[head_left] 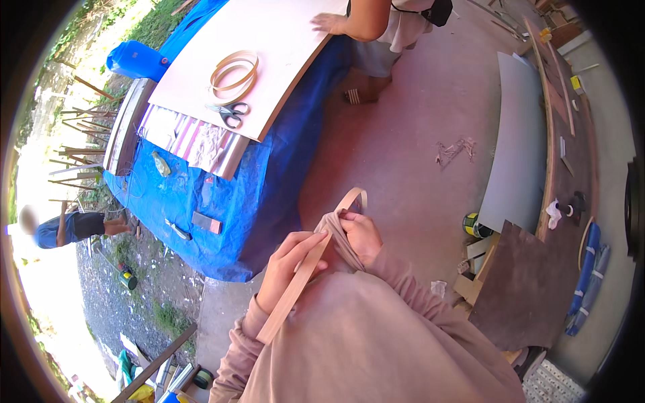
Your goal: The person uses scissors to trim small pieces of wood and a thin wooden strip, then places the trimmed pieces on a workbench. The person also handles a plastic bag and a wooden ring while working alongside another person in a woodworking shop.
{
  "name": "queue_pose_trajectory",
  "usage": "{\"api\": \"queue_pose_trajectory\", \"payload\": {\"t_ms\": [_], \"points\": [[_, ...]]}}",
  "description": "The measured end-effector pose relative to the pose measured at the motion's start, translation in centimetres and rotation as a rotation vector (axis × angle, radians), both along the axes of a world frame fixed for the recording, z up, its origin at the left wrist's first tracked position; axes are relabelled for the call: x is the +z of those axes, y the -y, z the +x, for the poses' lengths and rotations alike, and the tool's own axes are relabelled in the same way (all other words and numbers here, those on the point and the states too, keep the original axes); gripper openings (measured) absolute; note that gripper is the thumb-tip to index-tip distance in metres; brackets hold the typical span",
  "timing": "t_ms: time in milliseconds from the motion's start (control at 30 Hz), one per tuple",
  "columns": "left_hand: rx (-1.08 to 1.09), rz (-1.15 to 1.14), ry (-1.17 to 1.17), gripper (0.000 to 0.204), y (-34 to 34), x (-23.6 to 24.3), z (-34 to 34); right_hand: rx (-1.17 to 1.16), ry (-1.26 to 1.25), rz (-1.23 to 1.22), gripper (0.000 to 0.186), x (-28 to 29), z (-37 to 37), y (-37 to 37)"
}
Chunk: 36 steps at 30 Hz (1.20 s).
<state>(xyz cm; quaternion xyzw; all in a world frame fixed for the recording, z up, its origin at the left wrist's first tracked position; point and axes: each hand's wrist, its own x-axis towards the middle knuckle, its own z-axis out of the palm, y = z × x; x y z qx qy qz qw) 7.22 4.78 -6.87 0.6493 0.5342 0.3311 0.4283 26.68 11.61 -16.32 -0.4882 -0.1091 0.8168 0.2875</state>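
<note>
A thin wood-coloured strip (293,299), like edge banding, slants across the front of my brown shirt (363,336) and curls over at its far end. My left hand (282,269) grips it, with the thumb and fingers along its sides. Bunched brown cloth (330,228), which looks like my shirt's hem, is pinched in my right hand (363,238) against the strip's upper part. On the pale board (282,54) ahead lie a coil of the same strip (235,86) and dark-handled scissors (232,114).
A blue tarp (228,248) drapes the table, holding a small block (206,222). A co-worker's hand (330,24) rests on the board. Grey sheet (514,141) and brown panels (521,289) line the right. Another person (74,229) is outside at left.
</note>
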Motion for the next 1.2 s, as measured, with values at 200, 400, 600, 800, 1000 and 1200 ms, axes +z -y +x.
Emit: {"api": "queue_pose_trajectory", "payload": {"t_ms": [200, 400, 600, 800, 1000, 1200], "points": [[-0.083, 0.020, 0.261, 0.033, -3.5, -2.5, -1.8, 0.080, 0.178, 0.203, 0.025, -0.9, -0.1, -0.6], [-0.035, -0.040, 0.465, 0.016, -3.1, -3.6, -0.4, 0.099, 0.239, 0.322, 0.024, -1.7, 0.1, -0.5], [0.224, -0.054, 0.499, 0.024, -1.2, -1.5, 1.7, 0.188, 0.328, 0.474, 0.020, -1.2, -0.1, -0.1], [0.334, 0.214, 0.477, 0.031, -1.4, 4.7, 1.0, 0.311, 0.707, 0.810, 0.022, -1.1, -0.4, 0.0], [0.630, 0.452, 0.511, 0.031, -0.9, 13.6, -3.9, 0.404, 0.753, 0.889, 0.020, -1.7, -1.2, 0.2], [0.356, 0.543, 0.778, 0.023, 1.5, 25.5, -12.4, 0.422, 0.770, 0.949, 0.021, -1.9, -1.6, 0.2]]}}
